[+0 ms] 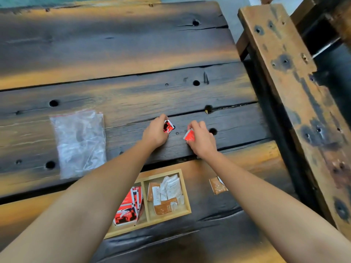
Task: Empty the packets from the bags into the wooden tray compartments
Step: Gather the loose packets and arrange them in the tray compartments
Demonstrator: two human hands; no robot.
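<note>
My left hand (156,132) grips a red, black and white packet (168,127) just above the table's dark planks. To its right, my right hand (201,139) pinches a red packet (190,136). The two hands are a short gap apart. Nearer to me lies the wooden tray (185,188): its left compartment holds several red packets (128,207), its right compartment holds white and brown packets (167,194). My left forearm hides the tray's left end. A brown packet (217,185) lies on the table right of the tray.
An empty-looking clear plastic bag (79,143) lies flat on the table to the left. The table (121,59) has knot holes and cracks between planks. A wooden bench (292,88) runs along the right side.
</note>
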